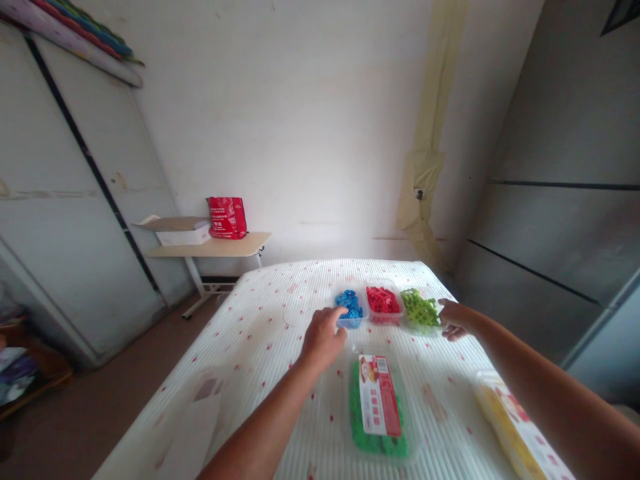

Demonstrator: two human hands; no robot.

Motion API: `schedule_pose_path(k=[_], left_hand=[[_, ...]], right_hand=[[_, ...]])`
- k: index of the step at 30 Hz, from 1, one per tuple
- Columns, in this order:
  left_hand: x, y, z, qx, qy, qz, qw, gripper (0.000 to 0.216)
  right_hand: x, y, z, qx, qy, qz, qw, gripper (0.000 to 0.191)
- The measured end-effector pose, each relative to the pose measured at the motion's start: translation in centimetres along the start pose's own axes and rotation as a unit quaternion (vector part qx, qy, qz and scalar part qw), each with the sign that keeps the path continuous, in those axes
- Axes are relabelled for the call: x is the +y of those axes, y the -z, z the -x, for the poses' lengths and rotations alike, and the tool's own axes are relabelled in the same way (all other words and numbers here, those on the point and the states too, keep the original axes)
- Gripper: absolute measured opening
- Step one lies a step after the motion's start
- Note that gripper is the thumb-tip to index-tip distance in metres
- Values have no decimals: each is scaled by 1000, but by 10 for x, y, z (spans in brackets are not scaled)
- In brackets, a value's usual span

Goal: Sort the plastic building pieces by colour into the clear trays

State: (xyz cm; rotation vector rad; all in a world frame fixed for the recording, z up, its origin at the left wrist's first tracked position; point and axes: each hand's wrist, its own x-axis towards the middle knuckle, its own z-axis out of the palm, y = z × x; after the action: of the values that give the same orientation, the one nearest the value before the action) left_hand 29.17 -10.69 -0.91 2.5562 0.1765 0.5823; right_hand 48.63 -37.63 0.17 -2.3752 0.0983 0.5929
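Three clear open tubs stand in a row on a table with a white, red-spotted cloth [260, 347]: blue pieces [350, 305], red pieces [383, 301] and green pieces [421, 309]. My left hand [323, 337] reaches to the near left edge of the blue tub, fingers curled and touching its rim. My right hand [453, 319] rests against the right side of the green tub, fingers curled. Whether either hand holds a piece is hidden.
A lidded clear box [380, 407] with green contents and a red label lies near me. A second lidded box [520, 433], yellow inside, sits at the right edge. Beyond the table stands a small side table [210, 248] with a red bag [227, 217] and cardboard box.
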Motion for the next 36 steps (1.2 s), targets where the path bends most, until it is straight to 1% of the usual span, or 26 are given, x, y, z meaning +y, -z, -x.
schedule_pose_path(k=[2, 5, 7, 9, 11, 13, 17, 22, 27, 30, 33, 36], left_hand=[[9, -7, -22, -63, -47, -62, 995, 48], [21, -26, -46, -133, -80, -143, 978, 48], [26, -40, -56, -148, -84, -161, 972, 43], [27, -51, -62, -150, -78, -167, 971, 35], [25, -57, -65, -146, -69, -175, 971, 28], [19, -57, -65, -139, -61, -183, 971, 26], [-3, -43, -62, -130, -47, -202, 970, 25], [-37, -11, -54, -120, -17, -231, 965, 25], [-70, 26, -42, -114, 25, -255, 960, 23], [-85, 42, -33, -113, 42, -263, 957, 23], [-96, 50, -26, -118, 47, -263, 957, 23], [-100, 50, -20, -122, 40, -261, 957, 25]], right_hand=[[-1, 0, -1, -5, 1, 1, 1000, 78], [-3, 0, -2, -13, 5, -1, 1000, 79], [-4, 1, -2, -18, 6, -1, 1000, 79], [-6, 0, -3, -24, 5, 0, 1000, 78], [-9, -1, -5, -31, 8, 0, 999, 78], [-13, -5, -8, -40, 13, -2, 999, 79], [-28, -20, -11, -71, 44, -3, 997, 80], [-62, -57, -11, -100, 73, -1, 992, 79], [-97, -100, -6, -122, 110, 10, 986, 66], [-112, -121, -2, -132, 129, 15, 983, 60], [-119, -132, 1, -138, 138, 23, 980, 57], [-119, -131, 3, -137, 147, 32, 979, 59]])
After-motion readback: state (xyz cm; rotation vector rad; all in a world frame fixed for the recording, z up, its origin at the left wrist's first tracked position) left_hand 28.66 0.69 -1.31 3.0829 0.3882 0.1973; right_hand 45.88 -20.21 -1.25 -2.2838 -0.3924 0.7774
